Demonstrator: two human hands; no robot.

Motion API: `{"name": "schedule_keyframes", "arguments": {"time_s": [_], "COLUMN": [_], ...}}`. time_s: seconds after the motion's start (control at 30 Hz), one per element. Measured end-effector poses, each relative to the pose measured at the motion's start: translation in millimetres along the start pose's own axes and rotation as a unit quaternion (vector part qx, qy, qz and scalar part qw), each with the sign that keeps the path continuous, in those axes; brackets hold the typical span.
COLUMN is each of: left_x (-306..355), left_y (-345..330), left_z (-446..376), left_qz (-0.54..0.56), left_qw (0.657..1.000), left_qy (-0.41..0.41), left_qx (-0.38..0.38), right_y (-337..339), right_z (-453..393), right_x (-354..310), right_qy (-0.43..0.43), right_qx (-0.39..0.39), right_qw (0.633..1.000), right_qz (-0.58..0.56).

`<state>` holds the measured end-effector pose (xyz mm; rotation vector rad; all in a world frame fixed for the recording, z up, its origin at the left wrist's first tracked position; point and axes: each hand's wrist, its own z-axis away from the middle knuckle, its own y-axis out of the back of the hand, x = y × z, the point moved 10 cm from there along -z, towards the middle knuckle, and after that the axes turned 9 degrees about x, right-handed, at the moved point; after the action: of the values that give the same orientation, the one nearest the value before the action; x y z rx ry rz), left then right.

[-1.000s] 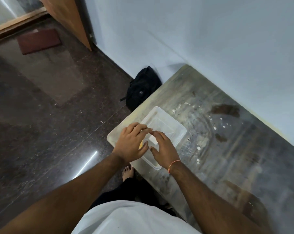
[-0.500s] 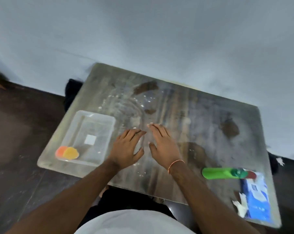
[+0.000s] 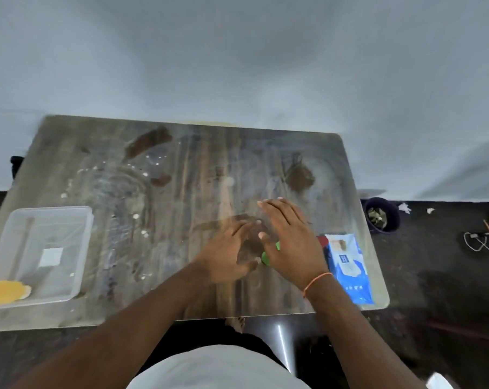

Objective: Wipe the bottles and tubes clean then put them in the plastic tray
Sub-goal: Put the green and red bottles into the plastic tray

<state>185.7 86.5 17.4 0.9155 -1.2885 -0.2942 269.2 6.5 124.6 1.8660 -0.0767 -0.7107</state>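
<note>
Both hands spread flat over the green bottle point(image 3: 270, 255), right hand point(image 3: 292, 242) covering it, left hand point(image 3: 227, 255) just left, clear plastic tray point(image 3: 81, 248) far left.

No text can be read with certainty. The blue and white wipes pack point(image 3: 349, 269) at the right end of the table point(image 3: 181, 164) carries a small dark square logo and lines of white print, all too blurred to make out. The white label point(image 3: 51, 257) in the plastic tray point(image 3: 81, 248) looks blank.
</note>
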Motion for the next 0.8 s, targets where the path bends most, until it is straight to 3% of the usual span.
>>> {"name": "schedule_keyframes", "arguments": {"time_s": [0.17,0.37,0.57,0.8], "left_x": [28.0,40.8,34.4,31.9], "left_y": [-39.0,-62.0,-62.0,-55.5], "left_z": [-21.8,-43.4,-47.4,-47.4], "left_qz": [-0.001,-0.010,-0.040,-0.033], "left_qw": [0.999,0.998,0.998,0.999], "left_qy": [0.010,0.017,0.026,0.029], "left_qx": [-0.040,-0.057,-0.036,-0.028], "right_y": [54.5,16.8,-20.6,-24.4], "right_z": [21.6,47.2,64.3,60.7], "right_x": [70.4,149.3,175.2,183.8], "right_qy": [-0.062,-0.158,-0.169,-0.169], "right_qx": [0.059,-0.069,-0.118,-0.072], "right_qw": [0.996,0.985,0.978,0.982], "right_qz": [-0.009,0.018,0.033,0.037]}}
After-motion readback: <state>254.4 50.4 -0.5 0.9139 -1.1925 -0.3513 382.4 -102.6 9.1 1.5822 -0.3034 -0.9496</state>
